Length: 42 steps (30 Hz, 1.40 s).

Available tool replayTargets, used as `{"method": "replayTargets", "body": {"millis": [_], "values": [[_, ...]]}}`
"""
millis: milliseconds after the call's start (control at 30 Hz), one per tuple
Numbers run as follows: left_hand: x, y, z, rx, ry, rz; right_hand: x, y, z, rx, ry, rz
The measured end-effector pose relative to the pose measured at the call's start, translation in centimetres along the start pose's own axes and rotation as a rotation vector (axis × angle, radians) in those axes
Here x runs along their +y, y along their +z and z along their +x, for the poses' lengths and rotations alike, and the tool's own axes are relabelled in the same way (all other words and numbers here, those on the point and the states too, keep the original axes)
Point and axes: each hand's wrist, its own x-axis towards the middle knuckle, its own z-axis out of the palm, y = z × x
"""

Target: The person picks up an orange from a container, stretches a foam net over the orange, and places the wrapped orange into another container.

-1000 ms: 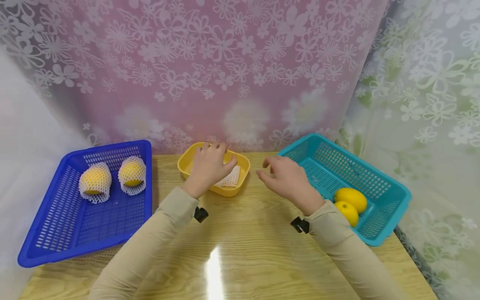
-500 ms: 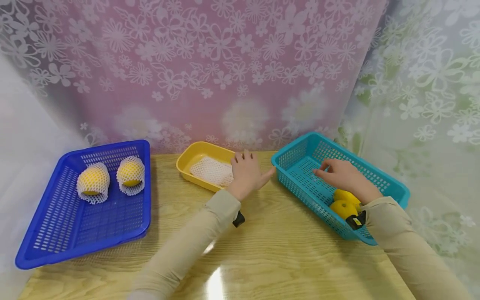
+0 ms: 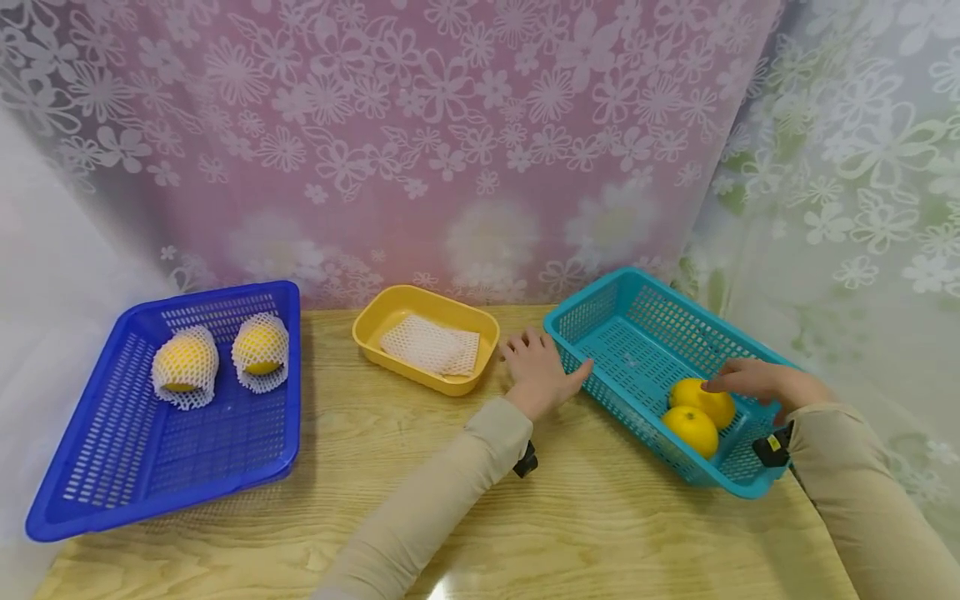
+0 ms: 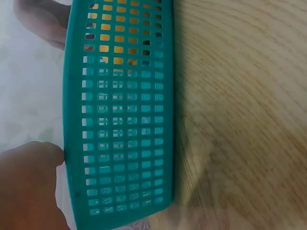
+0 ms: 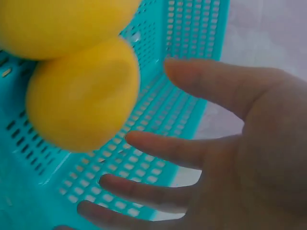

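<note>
Starting well to the left of the teal basket (image 3: 637, 367), with a blue basket (image 3: 225, 442) on the wood-grained table (image 3: 360, 442). Looking inside: an outer netted fruit (image 3: 185, 362) and, nearer the teal basket, an inner netted fruit (image 3: 260, 350), both yellow under white foam mesh, with a gap between.

Moving right, to a yellow tray (image 3: 459, 387) just left of the teal basket's far end, with white foam nets (image 3: 427, 343) lying flat in it. Hanging beyond that end of the teal basket, a pink floral curtain (image 3: 465, 125).

On to the left grip (image 3: 538, 371), just outside the left side of the teal basket, spread and holding nothing, with the thumb right up at the rim; contact too close to call.

Now inside the teal basket, toward its near right end: a far fruit (image 3: 686, 393) and a near fruit (image 3: 692, 431), bare, yellow, side by side. Right there, over the teal basket's right side, the right grip (image 3: 772, 385), wide apart beside the far fruit, pinching nothing; touching or not, impossible to tell. Trailing off right of the teal basket, a beige sleeve (image 3: 870, 483).
</note>
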Motion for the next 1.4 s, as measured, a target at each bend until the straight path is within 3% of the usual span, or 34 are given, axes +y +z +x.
{"method": "replayTargets", "body": {"millis": [167, 467, 800, 1200, 1400], "values": [[0.4, 0.4, -0.3, 0.029, 0.033, -0.014, 1.5, 0.3, 0.4, -0.025, -0.034, 0.084], [1.0, 0.8, -0.6, 0.057, 0.06, -0.044, 2.5, 1.3, 2.3, -0.084, -0.082, 0.137], [1.2, 1.2, -1.0, 0.083, 0.077, -0.054, 2.9, 3.4, 5.5, 0.02, -0.162, 0.17], [1.1, 1.1, -1.0, 0.115, 0.093, 0.025, 2.1, 2.4, 4.2, 0.149, -0.191, 0.172], [1.0, 1.4, -0.8, 0.181, 0.129, 0.017, 1.4, 1.1, 2.9, 0.21, -0.209, 0.146]]}}
